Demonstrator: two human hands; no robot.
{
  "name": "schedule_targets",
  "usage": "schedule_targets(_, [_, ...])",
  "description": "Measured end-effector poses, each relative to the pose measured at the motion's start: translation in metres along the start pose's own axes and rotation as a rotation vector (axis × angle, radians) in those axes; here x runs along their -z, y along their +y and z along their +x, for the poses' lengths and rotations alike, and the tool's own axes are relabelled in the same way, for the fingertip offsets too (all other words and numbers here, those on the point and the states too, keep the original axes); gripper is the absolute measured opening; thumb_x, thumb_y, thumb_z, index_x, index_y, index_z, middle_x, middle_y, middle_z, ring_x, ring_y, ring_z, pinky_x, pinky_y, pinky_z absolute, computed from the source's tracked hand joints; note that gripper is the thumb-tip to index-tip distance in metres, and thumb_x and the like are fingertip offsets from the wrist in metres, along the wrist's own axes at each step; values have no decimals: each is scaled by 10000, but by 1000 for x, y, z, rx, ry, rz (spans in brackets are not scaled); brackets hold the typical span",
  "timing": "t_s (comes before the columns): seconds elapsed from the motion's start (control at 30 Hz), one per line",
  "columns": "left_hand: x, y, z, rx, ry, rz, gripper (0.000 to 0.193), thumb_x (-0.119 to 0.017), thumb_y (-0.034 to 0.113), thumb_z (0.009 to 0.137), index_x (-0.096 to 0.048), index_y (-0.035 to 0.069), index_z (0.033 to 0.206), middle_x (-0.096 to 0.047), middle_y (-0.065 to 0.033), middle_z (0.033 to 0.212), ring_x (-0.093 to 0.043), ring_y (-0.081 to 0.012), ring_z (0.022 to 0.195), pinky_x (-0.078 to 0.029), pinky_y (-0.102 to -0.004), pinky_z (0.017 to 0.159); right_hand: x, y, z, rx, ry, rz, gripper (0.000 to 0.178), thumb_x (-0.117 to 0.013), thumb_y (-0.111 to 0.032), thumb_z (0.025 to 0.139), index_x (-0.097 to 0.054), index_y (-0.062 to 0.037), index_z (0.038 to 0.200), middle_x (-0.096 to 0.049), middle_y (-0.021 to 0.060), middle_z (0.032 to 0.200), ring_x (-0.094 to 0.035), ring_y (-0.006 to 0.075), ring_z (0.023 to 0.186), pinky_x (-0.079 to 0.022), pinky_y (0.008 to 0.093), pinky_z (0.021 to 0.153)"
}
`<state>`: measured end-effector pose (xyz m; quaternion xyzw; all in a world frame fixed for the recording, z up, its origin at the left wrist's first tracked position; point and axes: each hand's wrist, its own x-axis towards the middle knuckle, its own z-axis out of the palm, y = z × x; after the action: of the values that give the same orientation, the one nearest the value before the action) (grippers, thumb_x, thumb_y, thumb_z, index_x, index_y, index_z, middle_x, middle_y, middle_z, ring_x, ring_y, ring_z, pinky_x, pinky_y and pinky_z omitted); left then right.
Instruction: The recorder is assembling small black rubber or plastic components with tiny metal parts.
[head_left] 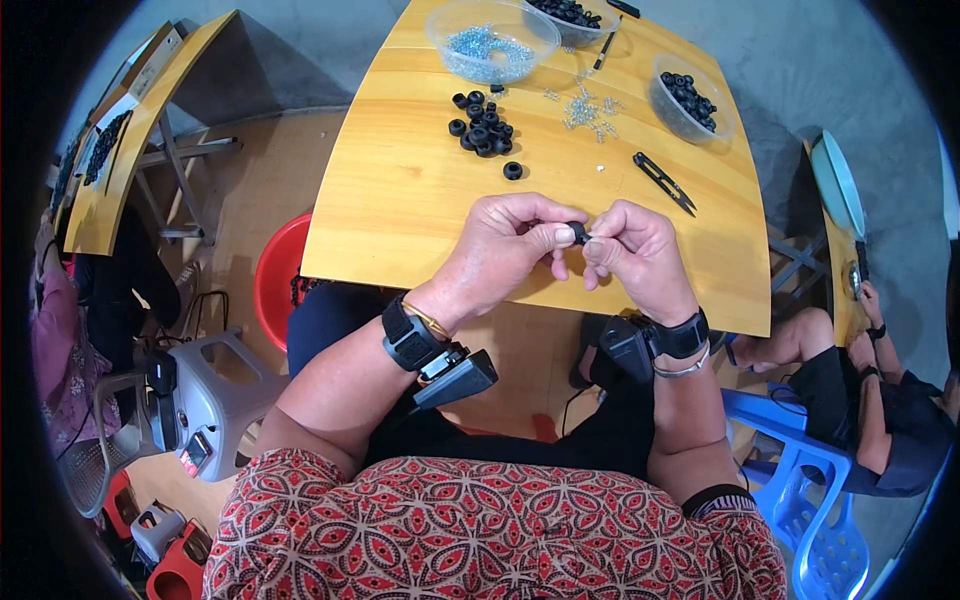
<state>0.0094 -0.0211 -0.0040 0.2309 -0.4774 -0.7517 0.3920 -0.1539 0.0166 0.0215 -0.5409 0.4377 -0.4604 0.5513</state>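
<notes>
Left hand (pixel 510 240) is pinching one black bead (pixel 578 232) between thumb and forefinger, over the near table (pixel 400 180) edge. Right hand (pixel 635 250) is holding thumb and forefinger pinched together right beside it; can't tell what's in that grip, too small.

Three clear plastic bowls are sitting at the far end: left bowl (pixel 548 45) is holding tiny shiny pale-blue bits (pixel 490 45), far bowl (pixel 592 38) black pieces, right bowl (pixel 725 115) more rounded black ones. One red basin (pixel 268 275) is standing by the table's left, black pieces inside.

On the wood: one pile (pixel 483 130) of matte round beads is overlapping, uncountable; one loose bead (pixel 513 171) is lying nearby. Clear bits (pixel 582 110) are scattering right of the pile. One black snips (pixel 664 184) is lying below the right bowl.
</notes>
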Motion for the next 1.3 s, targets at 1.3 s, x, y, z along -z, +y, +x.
schedule_targets(1.3, [-1, 9, -2, 14, -82, -117, 570, -601, 35, 754, -314, 23, 1246, -598, -90, 788, -569, -121, 616, -473, -218, 568, 14, 3, 1, 231, -174, -428, 519, -492, -390, 819, -414, -10, 1164, -415, 123, 1123, -480, 196, 949, -407, 272, 779])
